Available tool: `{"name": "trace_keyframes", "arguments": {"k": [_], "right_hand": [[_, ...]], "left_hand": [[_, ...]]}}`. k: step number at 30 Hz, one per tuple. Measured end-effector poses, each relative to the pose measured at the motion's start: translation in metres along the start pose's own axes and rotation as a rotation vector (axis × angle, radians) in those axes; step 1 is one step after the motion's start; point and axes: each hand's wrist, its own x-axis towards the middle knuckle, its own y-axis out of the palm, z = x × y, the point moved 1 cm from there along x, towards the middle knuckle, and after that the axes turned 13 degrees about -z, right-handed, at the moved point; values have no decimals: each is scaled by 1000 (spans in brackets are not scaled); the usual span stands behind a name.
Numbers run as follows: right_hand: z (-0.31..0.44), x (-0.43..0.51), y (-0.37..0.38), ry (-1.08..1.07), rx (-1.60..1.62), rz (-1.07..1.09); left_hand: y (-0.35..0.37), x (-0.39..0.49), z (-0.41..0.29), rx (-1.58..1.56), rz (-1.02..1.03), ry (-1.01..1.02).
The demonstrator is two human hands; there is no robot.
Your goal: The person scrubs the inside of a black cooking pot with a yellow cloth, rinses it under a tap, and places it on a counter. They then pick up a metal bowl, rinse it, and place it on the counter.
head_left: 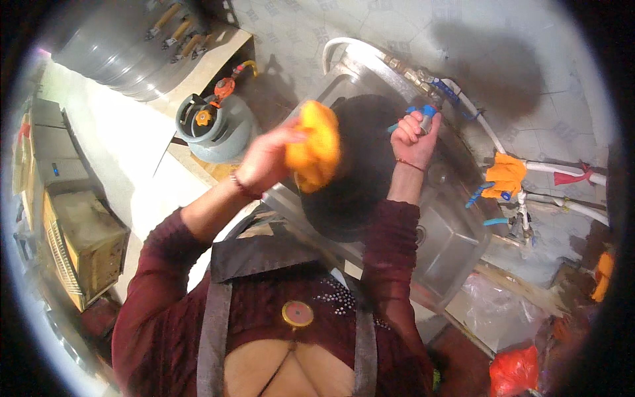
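Note:
An orange cloth (317,146), bunched up and slightly blurred, is in my left hand (273,158), raised over a large dark round pan (342,203). The pan rests on the stainless steel sink (446,258) and covers much of it. Beyond the pan, my right hand (415,134) has its fingers curled around a blue-handled water tap (425,115) on the wall pipe. Whether water runs from the tap cannot be told.
A grey gas cylinder (218,129) with an orange regulator (224,88) stands left of the sink. White pipes (476,116) run along the tiled wall, with a second orange cloth (505,173) hung on them. A red plastic bag (514,369) lies at the lower right.

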Motion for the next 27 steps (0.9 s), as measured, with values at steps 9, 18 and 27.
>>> {"name": "trace_keyframes", "arguments": {"k": [9, 18, 27], "right_hand": [[4, -12, 14, -160, -319, -530], [-41, -33, -129, -466, -1260, -495], [-34, 9, -128, -440, -1707, -669]], "left_hand": [[41, 73, 93, 561, -195, -110], [35, 93, 96, 1406, -181, 525], [18, 80, 50, 1836, -542, 1127]]}}
